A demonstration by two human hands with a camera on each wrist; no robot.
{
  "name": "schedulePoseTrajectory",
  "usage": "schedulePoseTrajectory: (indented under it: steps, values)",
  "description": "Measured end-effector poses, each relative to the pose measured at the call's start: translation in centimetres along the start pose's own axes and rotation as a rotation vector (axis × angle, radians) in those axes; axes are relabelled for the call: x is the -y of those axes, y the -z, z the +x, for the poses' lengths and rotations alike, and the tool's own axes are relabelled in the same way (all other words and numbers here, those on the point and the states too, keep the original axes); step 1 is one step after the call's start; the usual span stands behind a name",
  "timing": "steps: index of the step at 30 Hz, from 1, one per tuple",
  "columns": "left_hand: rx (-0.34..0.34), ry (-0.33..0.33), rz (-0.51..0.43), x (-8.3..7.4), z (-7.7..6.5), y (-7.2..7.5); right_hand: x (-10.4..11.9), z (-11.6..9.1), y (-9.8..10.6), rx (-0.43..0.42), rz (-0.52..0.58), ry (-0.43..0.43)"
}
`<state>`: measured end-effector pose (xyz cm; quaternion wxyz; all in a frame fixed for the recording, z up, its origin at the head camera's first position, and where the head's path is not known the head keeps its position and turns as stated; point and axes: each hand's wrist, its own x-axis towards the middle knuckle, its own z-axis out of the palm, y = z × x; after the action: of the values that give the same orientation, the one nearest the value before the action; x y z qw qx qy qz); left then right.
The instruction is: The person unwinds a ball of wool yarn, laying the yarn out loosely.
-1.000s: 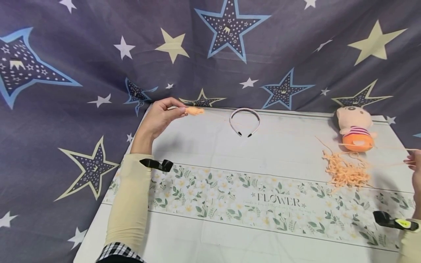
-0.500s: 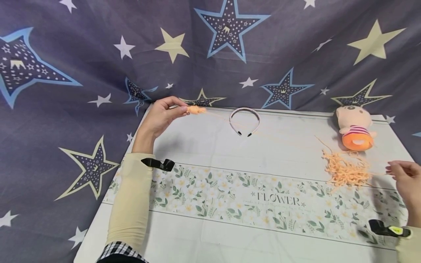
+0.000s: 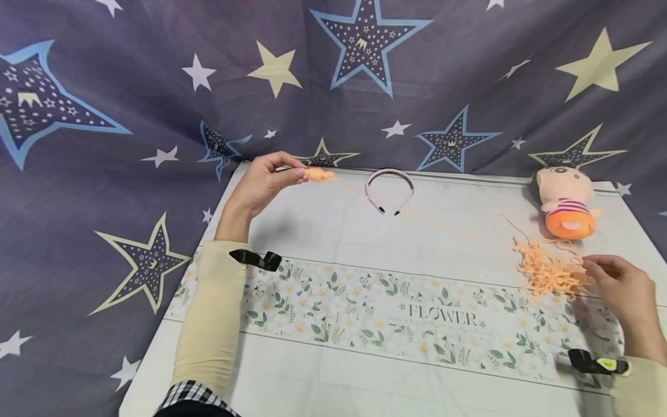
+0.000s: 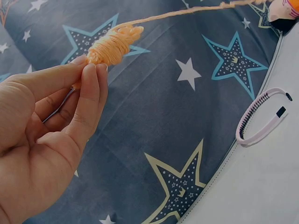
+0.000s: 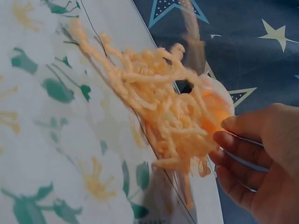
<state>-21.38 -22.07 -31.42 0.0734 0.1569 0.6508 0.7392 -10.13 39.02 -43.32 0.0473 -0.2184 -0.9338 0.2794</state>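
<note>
We note, as background, a star-print cloth [image 3: 323, 75] behind the table [image 3: 391, 376], whose white cover carries a printed floral strip [image 3: 344, 313] from the left edge to the right.

We find the left hand [image 3: 260, 182] raised over the back left corner and the right hand [image 3: 627, 289] near the right edge. Within the last second, the right hand has moved inward from beyond that edge; the left hand has hardly shifted.

We locate the plush toy [image 3: 568, 202] at the back right corner. Just in front of it lies the tangled yarn heap [image 3: 552, 269], across the strip's rear border. The right fingertips are at the heap's right side; we cannot tell whether they pinch yarn. We judge this a return to the tangle to free more length, with much yarn still unwound.

We see the headband [image 3: 389, 171] near the middle of the back edge.

We confirm that the left thumb and fingers are clamped on one end of the wound yarn bundle [image 4: 112, 46]. From its other end, a single yarn strand [image 4: 182, 13] leads rightward, toward the heap.
</note>
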Motion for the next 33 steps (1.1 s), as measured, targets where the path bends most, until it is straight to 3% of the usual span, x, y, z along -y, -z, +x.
schedulePoseTrajectory:
  steps: [7,14,20,26,33]
  values:
    - [0.007,0.002,0.034,0.1,0.4,-0.4,1.3,0.0,0.1,-0.011,-0.017,0.046]
    - [0.012,-0.011,0.035,0.2,0.7,-1.0,5.4,-0.2,0.3,-0.049,0.062,0.141]
    - [0.026,-0.004,0.019,0.2,1.0,-1.6,10.9,-0.5,-0.6,-0.047,0.229,0.355]
    - [0.031,0.011,0.025,0.3,1.1,-1.9,17.5,-1.4,-3.6,-0.041,0.381,0.577]
    - [0.024,0.039,0.069,0.5,1.1,-2.2,23.9,-3.4,-7.4,0.075,0.536,0.777]
